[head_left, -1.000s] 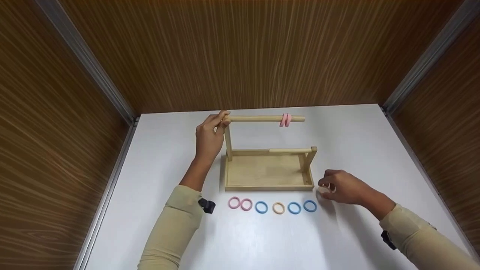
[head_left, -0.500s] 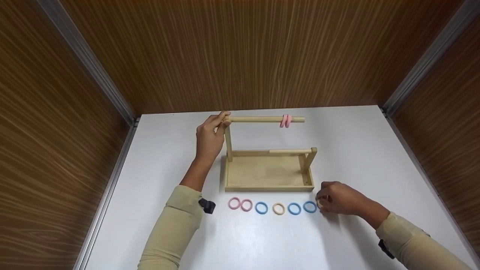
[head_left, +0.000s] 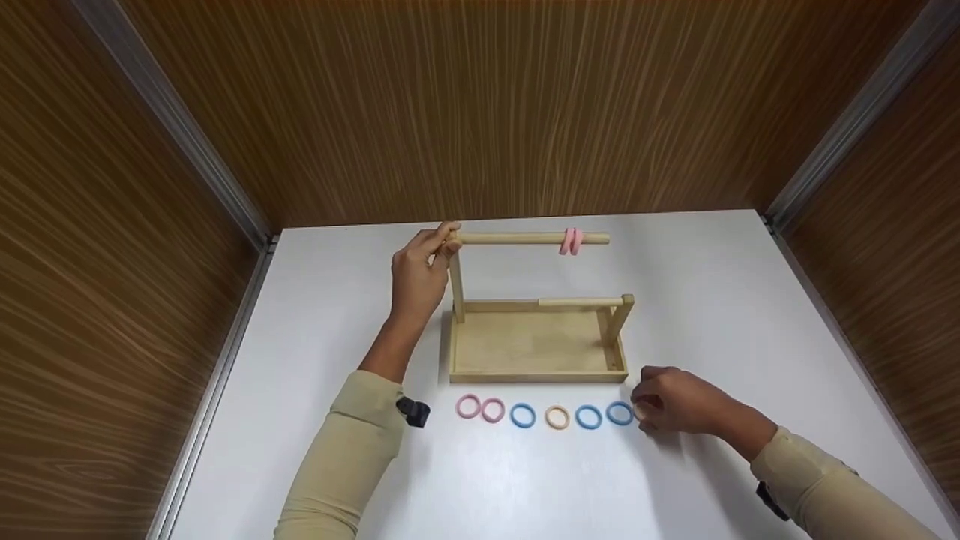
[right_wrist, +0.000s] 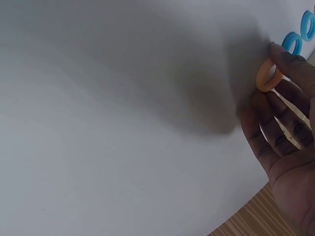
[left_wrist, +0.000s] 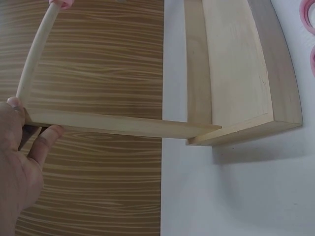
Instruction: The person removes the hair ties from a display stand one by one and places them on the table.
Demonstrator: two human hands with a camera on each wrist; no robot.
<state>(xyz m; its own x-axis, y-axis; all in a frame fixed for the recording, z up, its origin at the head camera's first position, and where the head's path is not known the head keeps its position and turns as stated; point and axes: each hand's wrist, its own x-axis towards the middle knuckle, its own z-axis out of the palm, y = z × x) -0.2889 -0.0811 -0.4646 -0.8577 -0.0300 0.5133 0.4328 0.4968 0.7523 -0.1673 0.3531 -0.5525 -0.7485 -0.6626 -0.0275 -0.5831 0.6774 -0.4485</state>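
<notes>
My left hand [head_left: 420, 276] grips the top corner of a wooden stand [head_left: 538, 377], where a tall post meets a long upper rod [head_left: 510, 238]. Two pink rings [head_left: 571, 241] hang side by side near that rod's free end. At the right end of a row of rings, my right hand [head_left: 681, 401] pinches an orange ring [right_wrist: 263, 84] between thumb and fingers, low at the table; the hand mostly hides it in the head view. A blue ring [head_left: 620, 413] lies just left of the fingertips. The left wrist view shows fingers and thumb around the post [left_wrist: 113, 123].
Along the stand's front lie two pink rings [head_left: 469, 406], a blue ring [head_left: 523, 415], a light orange ring [head_left: 557, 417] and another blue ring [head_left: 589, 416]. A shorter rod [head_left: 581, 301] juts left from a low post. Wood-grain walls [head_left: 517, 112] surround the white table [head_left: 525, 487].
My right hand has moved slightly toward the front and left, bringing the orange ring beside the last blue one. The left hand stays on the stand's corner.
</notes>
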